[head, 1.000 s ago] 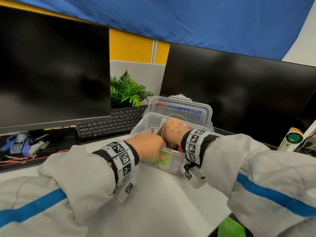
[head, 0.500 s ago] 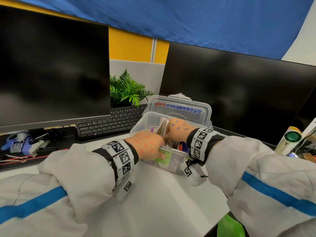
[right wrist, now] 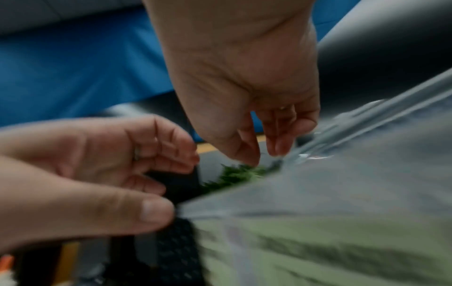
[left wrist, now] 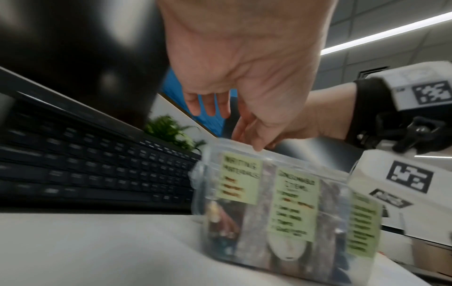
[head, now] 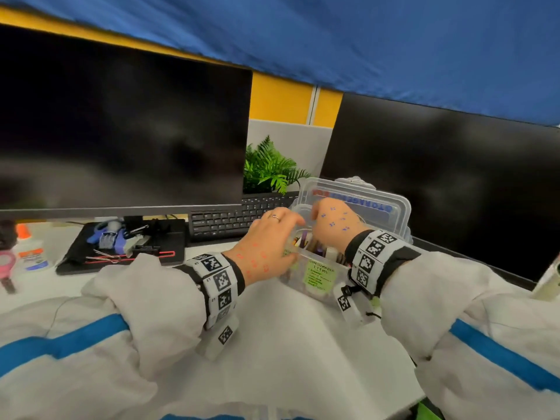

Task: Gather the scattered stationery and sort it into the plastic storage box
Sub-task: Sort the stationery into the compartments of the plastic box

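The clear plastic storage box [head: 321, 277] stands on the white desk with green labels on its front wall and its lid [head: 363, 205] tipped up behind. Pens and other stationery [head: 304, 241] stand inside it. My left hand [head: 285, 234] hovers over the box's left end with loosely curled fingers; in the left wrist view its thumb tip touches the rim of the box [left wrist: 281, 203]. My right hand [head: 328, 221] is above the box near the lid, and in the right wrist view its fingers [right wrist: 278, 149] hang down holding nothing.
Two dark monitors stand behind, with a black keyboard [head: 230, 221] and a green plant [head: 269, 168] between them. At the left a black tray [head: 127, 247] holds binder clips and a blue stapler. A glue bottle [head: 30, 256] and pink scissors [head: 6, 266] lie beyond it.
Both hands have risen: the left let go of the box's front wall and the right came up out of the box. The head view has swung left.
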Demonstrator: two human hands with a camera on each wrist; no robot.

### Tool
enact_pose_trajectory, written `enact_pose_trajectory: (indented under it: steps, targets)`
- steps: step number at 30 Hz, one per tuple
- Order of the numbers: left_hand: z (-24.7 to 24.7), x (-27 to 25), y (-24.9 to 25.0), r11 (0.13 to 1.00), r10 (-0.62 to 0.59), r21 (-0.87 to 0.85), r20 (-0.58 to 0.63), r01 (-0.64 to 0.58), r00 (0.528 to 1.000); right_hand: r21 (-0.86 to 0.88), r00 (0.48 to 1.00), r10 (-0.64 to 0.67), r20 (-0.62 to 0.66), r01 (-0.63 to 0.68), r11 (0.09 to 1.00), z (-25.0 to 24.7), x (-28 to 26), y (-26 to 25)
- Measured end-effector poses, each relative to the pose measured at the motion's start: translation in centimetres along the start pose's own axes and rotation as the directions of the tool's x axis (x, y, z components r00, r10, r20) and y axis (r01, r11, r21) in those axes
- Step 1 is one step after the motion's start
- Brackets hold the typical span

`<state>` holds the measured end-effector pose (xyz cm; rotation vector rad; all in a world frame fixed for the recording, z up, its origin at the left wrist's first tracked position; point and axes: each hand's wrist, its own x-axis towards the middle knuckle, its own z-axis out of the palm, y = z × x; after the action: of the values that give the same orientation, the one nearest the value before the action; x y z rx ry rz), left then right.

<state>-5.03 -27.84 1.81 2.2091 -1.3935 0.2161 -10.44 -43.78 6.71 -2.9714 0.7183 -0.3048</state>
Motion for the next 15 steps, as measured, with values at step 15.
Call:
enact_pose_trajectory:
  steps: [15]
  targets:
    - [-12.0,-19.0,-14.5,0.703,-0.664,0.320,-0.023,0.635,0.747,0.389,0.850,-0.517,0.101,0.445,0.807,5.5,-3.1,-25.5]
